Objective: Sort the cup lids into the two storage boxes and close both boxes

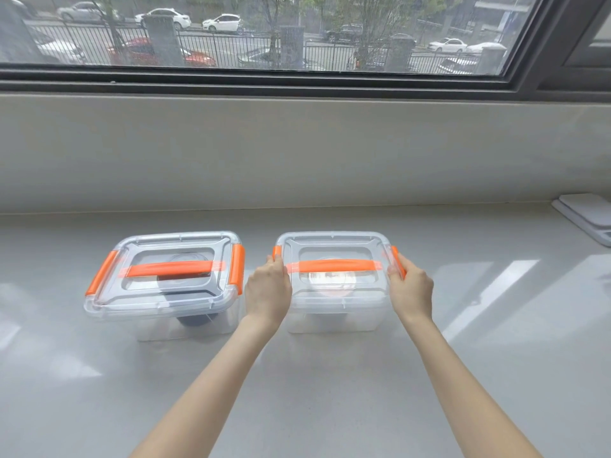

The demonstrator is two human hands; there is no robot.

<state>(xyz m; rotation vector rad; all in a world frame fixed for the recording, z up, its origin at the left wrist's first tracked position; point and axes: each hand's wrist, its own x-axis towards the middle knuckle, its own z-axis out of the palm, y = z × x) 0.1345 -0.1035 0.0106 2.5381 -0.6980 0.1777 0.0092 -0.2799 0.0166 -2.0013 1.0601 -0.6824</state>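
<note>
Two clear plastic storage boxes with orange handles and orange side latches stand side by side on a pale grey counter. The left box (109,302) has its cover on, both latches down, and dark cup lids (195,317) showing through its wall. The right box (337,312) also has its cover on, with pale clear cup lids (332,279) visible through it. My left hand (267,289) presses on the right box's left orange latch (277,250). My right hand (410,287) presses on its right orange latch (397,259).
The counter (330,391) runs back to a low grey wall under a wide window. A white flat device (585,216) lies at the counter's far right edge. The two boxes stand a hand's width apart.
</note>
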